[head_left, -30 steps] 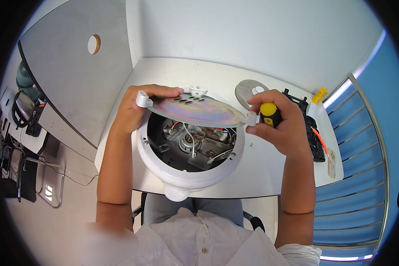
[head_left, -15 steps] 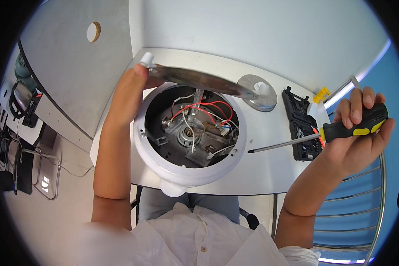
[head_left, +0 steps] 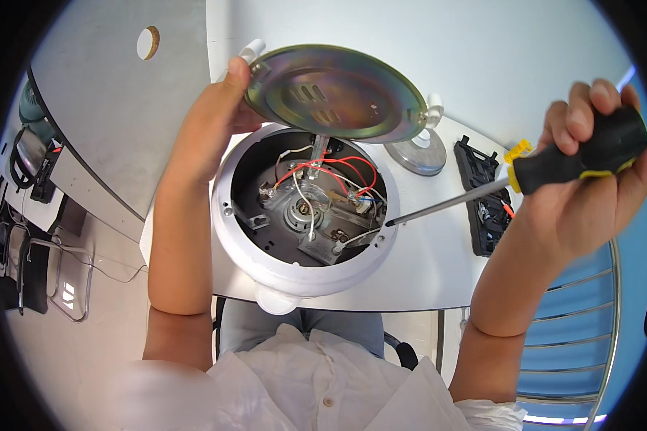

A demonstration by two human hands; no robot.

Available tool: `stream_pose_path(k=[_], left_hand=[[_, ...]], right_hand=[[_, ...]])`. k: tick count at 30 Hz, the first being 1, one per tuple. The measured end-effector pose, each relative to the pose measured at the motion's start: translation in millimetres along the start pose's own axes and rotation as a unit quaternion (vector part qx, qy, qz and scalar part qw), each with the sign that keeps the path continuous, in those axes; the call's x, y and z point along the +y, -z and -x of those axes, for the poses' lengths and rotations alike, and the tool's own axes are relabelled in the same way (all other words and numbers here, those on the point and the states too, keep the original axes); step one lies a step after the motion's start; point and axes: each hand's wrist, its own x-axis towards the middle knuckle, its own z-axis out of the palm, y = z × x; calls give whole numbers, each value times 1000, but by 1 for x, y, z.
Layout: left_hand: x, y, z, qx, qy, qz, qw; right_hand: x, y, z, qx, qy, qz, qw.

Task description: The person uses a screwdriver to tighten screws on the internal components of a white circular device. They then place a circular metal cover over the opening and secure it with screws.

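My left hand [head_left: 226, 108] grips the edge of a round metal base plate [head_left: 338, 90] beside one of its white feet, holding it tilted above the appliance. In my right hand [head_left: 589, 158] is a black and yellow screwdriver [head_left: 453, 200], its tip by the right rim of the housing. That housing is a white round appliance body [head_left: 280, 276], likely a rice cooker, lying upside down and uncovered. Inside show red wires [head_left: 352, 167], white wires and a round central spring part [head_left: 304, 210].
A round metal lid [head_left: 417, 154] with a white knob lies behind on the white table [head_left: 424, 251]. At the right is an open black tool case [head_left: 485, 208] near a yellow piece [head_left: 517, 149]. A grey partition [head_left: 108, 93] stands at left, a metal railing [head_left: 575, 345] at right.
The base plate has been lifted and tipped up, so its broad face with slots now shows. The screwdriver has moved left and up, with its tip now at the housing rim.
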Motion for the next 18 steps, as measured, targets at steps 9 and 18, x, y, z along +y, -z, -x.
stream_pose_path(k=[9, 18], left_hand=[[10, 5, -6, -33, 30, -1, 999], [3, 1, 2, -9, -4, 13, 1000]], right_hand=[[20, -12, -6, 10, -7, 64, 998], [24, -11, -4, 4, -16, 35, 999]])
